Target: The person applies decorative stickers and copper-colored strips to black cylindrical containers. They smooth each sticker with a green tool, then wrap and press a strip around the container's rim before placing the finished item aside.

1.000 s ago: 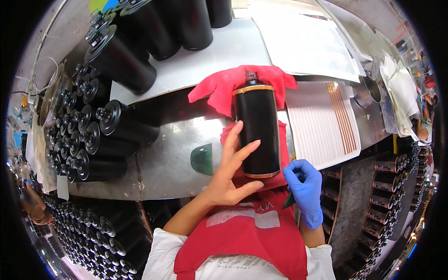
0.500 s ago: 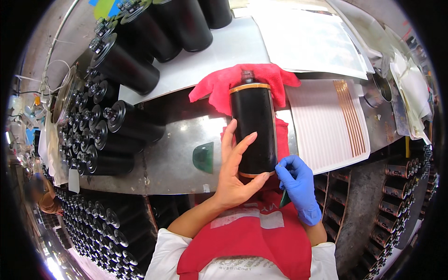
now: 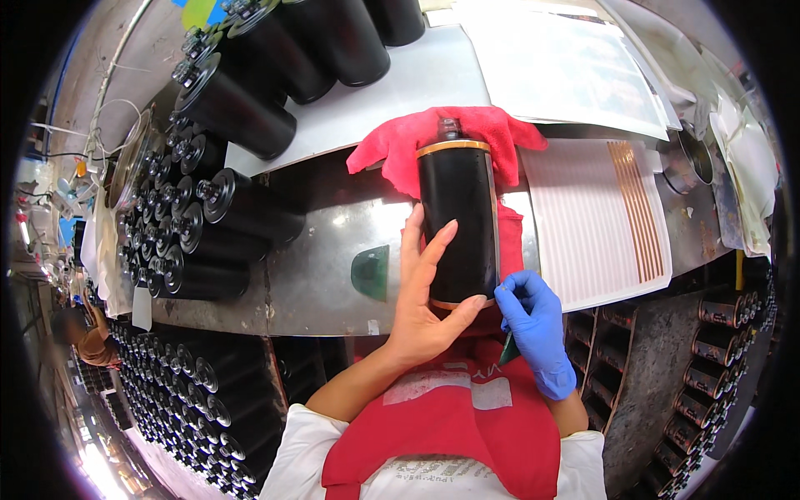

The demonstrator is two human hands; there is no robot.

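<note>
A black cylindrical bottle (image 3: pixel 457 225) with a gold band near its shoulder and another at its base lies on a red cloth (image 3: pixel 511 237), its clear neck pointing away from me. My bare left hand (image 3: pixel 425 300) grips its left side and base, with the fingers spread along the side and the thumb across the base edge. My blue-gloved right hand (image 3: pixel 533 325) is closed at the bottle's lower right corner, thumb and forefinger pinched at the edge; what sits between those fingertips is too small to tell. A green flat scraper (image 3: pixel 507 350) sticks out below that hand's fingers.
Another green scraper (image 3: pixel 370 273) lies on the metal table (image 3: pixel 325 304). To the right is a sheet with gold strips (image 3: pixel 635 212). Several black bottles (image 3: pixel 242 208) crowd the left, more on a white board (image 3: pixel 433 67). Racked bottles (image 3: pixel 708 350) stand below right.
The view has shifted slightly, so the table and its things sit a little right and higher. Both hands keep their places on the bottle.
</note>
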